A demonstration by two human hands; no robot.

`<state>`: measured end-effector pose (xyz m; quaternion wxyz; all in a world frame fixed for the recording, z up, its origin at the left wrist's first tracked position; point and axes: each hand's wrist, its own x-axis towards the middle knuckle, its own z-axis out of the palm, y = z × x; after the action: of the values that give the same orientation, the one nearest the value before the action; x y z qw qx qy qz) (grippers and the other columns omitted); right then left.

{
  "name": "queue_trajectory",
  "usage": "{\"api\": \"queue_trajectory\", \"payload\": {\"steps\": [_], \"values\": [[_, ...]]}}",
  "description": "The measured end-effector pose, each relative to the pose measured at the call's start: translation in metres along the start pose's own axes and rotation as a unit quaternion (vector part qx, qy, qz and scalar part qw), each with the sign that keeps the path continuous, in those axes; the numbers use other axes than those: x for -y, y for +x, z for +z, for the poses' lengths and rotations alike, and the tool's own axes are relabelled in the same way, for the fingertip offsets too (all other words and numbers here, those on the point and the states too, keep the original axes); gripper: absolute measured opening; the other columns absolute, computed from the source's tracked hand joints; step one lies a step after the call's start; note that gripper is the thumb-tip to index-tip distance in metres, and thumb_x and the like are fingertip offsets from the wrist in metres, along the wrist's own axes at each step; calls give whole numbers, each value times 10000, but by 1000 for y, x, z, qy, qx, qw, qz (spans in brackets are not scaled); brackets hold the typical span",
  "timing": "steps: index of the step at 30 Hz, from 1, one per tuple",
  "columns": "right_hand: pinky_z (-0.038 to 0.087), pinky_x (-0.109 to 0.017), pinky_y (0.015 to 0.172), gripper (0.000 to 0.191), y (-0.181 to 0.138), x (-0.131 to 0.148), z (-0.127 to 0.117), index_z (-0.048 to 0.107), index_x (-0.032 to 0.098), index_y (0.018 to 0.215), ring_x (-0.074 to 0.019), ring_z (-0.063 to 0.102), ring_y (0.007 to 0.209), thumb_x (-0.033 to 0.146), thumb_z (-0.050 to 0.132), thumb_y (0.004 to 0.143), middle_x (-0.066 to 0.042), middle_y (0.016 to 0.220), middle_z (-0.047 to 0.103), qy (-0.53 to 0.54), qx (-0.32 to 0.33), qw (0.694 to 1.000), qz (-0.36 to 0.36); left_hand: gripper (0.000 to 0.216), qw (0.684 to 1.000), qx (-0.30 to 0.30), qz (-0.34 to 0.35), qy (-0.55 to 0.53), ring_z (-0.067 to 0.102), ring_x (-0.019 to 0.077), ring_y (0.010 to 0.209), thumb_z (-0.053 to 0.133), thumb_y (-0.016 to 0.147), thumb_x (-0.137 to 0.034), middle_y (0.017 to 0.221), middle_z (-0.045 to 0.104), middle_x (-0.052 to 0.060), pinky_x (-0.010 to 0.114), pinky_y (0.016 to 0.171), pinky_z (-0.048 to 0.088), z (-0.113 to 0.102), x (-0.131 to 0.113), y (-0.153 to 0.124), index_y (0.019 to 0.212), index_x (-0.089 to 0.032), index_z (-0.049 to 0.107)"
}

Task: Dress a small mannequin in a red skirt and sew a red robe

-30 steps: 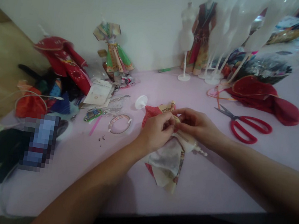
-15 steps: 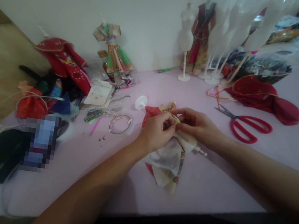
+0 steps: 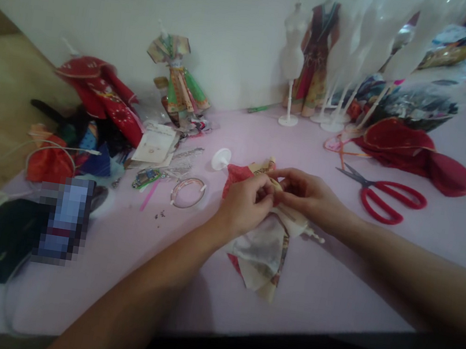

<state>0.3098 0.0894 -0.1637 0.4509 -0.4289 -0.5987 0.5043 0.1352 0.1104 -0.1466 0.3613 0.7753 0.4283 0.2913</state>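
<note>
A miniature dress (image 3: 259, 245) in red and cream fabric lies on a small white mannequin on the table in front of me. The mannequin's round base (image 3: 221, 159) points to the far left and its thin neck tip (image 3: 315, 237) to the right. My left hand (image 3: 248, 203) is closed with its fingertips pinching the dress around the waist. Close against it, my right hand (image 3: 300, 190) pinches the same fabric between thumb and fingers. What exactly lies between the fingertips is hidden. Right of my hands lie red-handled scissors (image 3: 381, 194), blades pointing left.
White mannequins (image 3: 291, 61) and a dressed one (image 3: 316, 53) stand along the wall. Red cloth (image 3: 411, 151) lies behind the scissors. A bangle (image 3: 187, 193), a pink strip (image 3: 149, 195), a phone-like device (image 3: 65, 219) with a cable and piled fabrics (image 3: 53, 162) occupy the left.
The view has shifted very slightly. Both hands keep their pinch on the dress, with hardly any visible movement.
</note>
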Motion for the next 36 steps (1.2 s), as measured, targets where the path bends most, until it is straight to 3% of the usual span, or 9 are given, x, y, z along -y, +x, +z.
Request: {"api": "queue_trajectory", "payload": {"steps": [13, 24, 36], "values": [[452, -305, 591, 391, -2, 2, 2, 644, 222, 1150, -155, 571, 686, 234, 688, 762, -7, 816, 627, -6, -15, 1000, 15, 75, 999, -22, 7, 31, 562, 103, 632, 607, 790, -130, 717, 646, -15, 229, 591, 423, 2, -3, -2, 754, -184, 569], [465, -291, 606, 309, -3, 8, -1, 660, 229, 1096, -159, 597, 733, 270, 700, 792, -21, 866, 651, 20, 2, 999, 33, 79, 1000, -9, -6, -26, 573, 100, 624, 579, 800, -112, 703, 637, -20, 226, 603, 441, 3, 8, 3, 762, -181, 582], [445, -293, 590, 375, -2, 2, -1, 666, 219, 1154, -145, 570, 678, 367, 731, 815, -4, 798, 624, -12, -6, 1000, 9, 88, 1000, 2, 16, 13, 559, 100, 611, 565, 810, -104, 691, 621, -23, 228, 596, 423, 0, 1, -1, 782, -187, 574]]}}
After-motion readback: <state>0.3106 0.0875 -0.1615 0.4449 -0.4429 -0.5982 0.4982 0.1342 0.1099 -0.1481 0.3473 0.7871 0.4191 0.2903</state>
